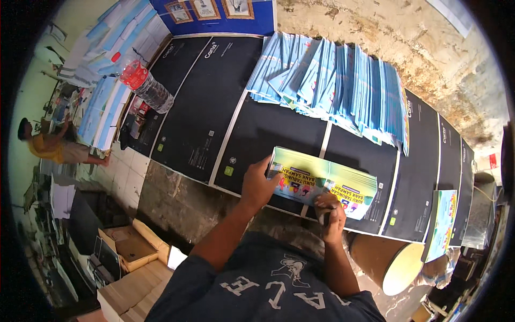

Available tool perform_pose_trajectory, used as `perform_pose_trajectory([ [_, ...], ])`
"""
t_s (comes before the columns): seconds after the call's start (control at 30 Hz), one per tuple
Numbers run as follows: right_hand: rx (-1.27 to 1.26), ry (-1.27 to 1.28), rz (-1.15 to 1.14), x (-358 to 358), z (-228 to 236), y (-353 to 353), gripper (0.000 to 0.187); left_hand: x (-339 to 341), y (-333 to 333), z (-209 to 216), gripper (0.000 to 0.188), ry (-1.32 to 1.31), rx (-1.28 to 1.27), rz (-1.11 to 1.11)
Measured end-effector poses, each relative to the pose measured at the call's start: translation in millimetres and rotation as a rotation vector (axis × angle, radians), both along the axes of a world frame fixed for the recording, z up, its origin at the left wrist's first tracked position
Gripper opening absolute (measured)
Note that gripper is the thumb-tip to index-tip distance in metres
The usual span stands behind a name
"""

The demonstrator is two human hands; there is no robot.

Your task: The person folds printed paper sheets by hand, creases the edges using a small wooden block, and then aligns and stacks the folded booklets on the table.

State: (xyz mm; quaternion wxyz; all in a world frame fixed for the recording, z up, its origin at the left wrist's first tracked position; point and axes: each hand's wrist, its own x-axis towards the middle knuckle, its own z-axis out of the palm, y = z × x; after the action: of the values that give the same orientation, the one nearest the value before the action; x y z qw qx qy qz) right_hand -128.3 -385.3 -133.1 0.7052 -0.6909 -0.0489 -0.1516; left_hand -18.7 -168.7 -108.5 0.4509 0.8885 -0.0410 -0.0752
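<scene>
Holding 1 booklet stack [322, 177], left hand [259, 185] at end, right hand [330, 213] midway

Lighting: bright, strongest at right, wall [386, 32] palest there; dark shadows on counter [289, 126] beside held booklets [322, 174]; lower left dim. Optics: fisheye; counter edges bowed, corners black, rim details soft.

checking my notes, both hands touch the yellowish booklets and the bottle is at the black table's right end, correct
No, the head view shows the bottle at the left end of the black table; the left hand and right hand touch the yellowish booklets.
</scene>
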Motion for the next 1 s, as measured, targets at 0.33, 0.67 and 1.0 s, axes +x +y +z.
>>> perform_pose_trajectory([
  [0.33,0.161,0.113,-0.076,-4,9,6,0.038,5,13,-38,0.026,-0.193,0.002,-0.073],
  [0.67,0.000,0.122,-0.075,7,18,15,0.022,-8,29,-33,0.028,-0.485,0.245,-0.375],
  [1.0,0.146,0.127,0.115,32,59,24,0.028,68,20,0,0.053,-0.305,0.488,-0.867],
])
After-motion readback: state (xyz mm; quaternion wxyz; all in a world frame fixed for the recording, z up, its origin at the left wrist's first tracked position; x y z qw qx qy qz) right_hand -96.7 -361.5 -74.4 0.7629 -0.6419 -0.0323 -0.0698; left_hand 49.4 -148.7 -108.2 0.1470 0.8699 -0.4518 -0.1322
